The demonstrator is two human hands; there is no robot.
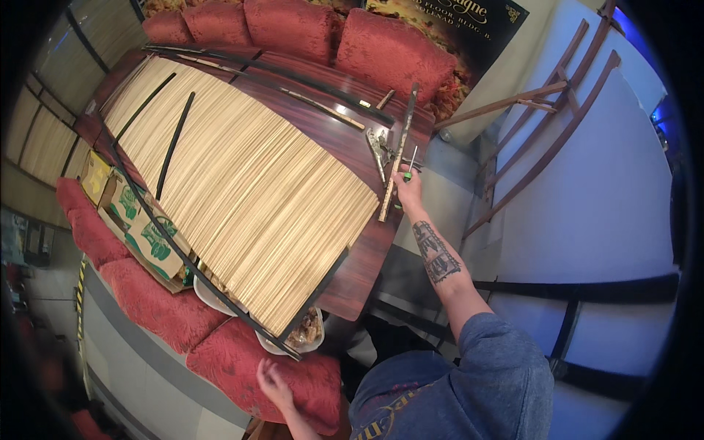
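My right hand (408,188) is closed around a screwdriver (409,174) with a green handle and a thin metal shaft pointing away from me. Right beside its fingers lies a worn wooden strip (400,150) along the table's right end; whether the hand also grips it, I cannot tell. Just left of the strip rest metal locking pliers (378,152). My left hand (275,385) hangs low with fingers apart and nothing in them, over the red sofa seat. Between the hands, a large panel of pale thin slats (257,176) with a dark edge strip covers much of the table.
Two loose black strips (176,143) lie on the panel. Long dark strips (293,77) run along the far side of the glossy reddish table (363,282). Boxes (150,235) and a bowl (306,330) sit below the panel's left edge. A wooden frame (568,95) leans at right.
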